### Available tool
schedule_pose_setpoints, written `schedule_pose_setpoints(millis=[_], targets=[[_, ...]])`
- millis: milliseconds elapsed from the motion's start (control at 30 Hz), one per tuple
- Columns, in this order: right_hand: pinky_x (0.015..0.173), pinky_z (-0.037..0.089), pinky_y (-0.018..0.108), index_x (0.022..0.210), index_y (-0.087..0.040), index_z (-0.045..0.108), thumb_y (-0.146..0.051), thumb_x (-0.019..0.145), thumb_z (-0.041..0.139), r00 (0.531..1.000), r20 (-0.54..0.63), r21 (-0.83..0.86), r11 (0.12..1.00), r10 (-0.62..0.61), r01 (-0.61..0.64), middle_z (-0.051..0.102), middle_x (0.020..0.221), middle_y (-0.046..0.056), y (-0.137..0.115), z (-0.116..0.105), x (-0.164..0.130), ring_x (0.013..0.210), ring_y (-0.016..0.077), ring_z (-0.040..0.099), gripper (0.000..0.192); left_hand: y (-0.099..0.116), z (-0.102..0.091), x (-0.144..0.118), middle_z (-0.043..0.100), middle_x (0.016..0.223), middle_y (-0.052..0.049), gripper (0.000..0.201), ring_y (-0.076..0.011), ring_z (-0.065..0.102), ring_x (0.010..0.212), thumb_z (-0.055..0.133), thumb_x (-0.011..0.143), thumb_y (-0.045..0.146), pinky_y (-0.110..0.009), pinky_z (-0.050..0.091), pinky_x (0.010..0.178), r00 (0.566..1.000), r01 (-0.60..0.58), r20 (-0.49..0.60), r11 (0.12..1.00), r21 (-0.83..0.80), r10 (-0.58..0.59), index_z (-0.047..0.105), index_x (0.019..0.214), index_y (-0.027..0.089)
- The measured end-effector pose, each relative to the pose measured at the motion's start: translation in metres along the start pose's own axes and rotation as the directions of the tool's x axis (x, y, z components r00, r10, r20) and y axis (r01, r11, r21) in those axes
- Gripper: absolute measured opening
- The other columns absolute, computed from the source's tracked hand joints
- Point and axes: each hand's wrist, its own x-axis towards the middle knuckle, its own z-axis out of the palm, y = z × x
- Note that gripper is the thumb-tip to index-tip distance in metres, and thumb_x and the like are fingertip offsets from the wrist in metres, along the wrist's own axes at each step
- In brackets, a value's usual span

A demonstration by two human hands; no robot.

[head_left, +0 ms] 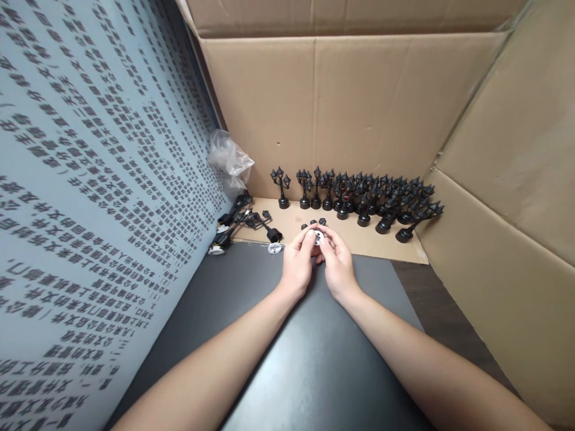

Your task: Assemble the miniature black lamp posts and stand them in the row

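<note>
Both hands meet at the far edge of the dark matte work surface. The left hand and the right hand are closed together around one small black plastic street-lamp model with a white round base; the fingertips pinch the base from both sides, and the lamp heads show just beyond the fingers. The model is held just above the surface, near the strip of brown cardboard behind it.

Standing upright on that strip, against the brown cardboard back wall, is a crowded row of finished black lamp models. To the left lies a loose group of black lamp models on their sides, some with white bases, beside a crumpled clear plastic bag.

Recommended handling, as a judgement: support the base evenly with both thumbs, keep pressure square to the disc, and avoid loading the thin post, which probably bends easily. Keep the wrists low for control.
</note>
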Motion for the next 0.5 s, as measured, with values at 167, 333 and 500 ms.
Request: schedule_pose_setpoints(millis=[167, 333, 500], targets=[[0.092, 0.062, 0.04, 0.127, -0.026, 0.069, -0.043, 0.097, 0.068, 0.998, 0.03, 0.005, 0.999, -0.046, 0.046, 0.074, 0.133, 0.009, -0.0048, 0.0024, -0.0014, 0.114, 0.026, 0.072, 0.035, 0.0002, -0.0009, -0.0009, 0.079, 0.111, -0.01, 0.045, -0.0197, 0.073, 0.09, 0.071, 0.096, 0.053, -0.029, 0.059, 0.079, 0.998, -0.058, 0.02, 0.995, 0.076, 0.056, 0.077, 0.123, 0.017], [0.094, 0.062, 0.043, 0.129, -0.025, 0.068, -0.045, 0.096, 0.069, 1.0, 0.023, 0.012, 1.0, -0.019, 0.018, 0.074, 0.133, 0.01, -0.0045, 0.0027, -0.0019, 0.114, 0.0269, 0.072, 0.038, -0.0006, -0.0036, -0.0016, 0.078, 0.11, -0.009, 0.047, -0.0194, 0.071, 0.09, 0.065, 0.1, 0.056, -0.028, 0.057, 0.079, 0.994, -0.104, 0.034, 0.98, 0.17, 0.099, 0.077, 0.125, 0.018], [0.094, 0.061, 0.042, 0.128, -0.024, 0.068, -0.045, 0.097, 0.068, 1.0, -0.003, 0.02, 1.0, -0.003, 0.003, 0.074, 0.131, 0.01, -0.0025, 0.0017, -0.0019, 0.112, 0.0259, 0.071, 0.038, 0.004, -0.0023, -0.0023, 0.078, 0.108, -0.009, 0.046, -0.0179, 0.068, 0.087, 0.064, 0.101, 0.055, -0.026, 0.054, 0.073, 0.993, -0.121, 0.031, 0.969, 0.216, 0.117, 0.077, 0.123, 0.017]])
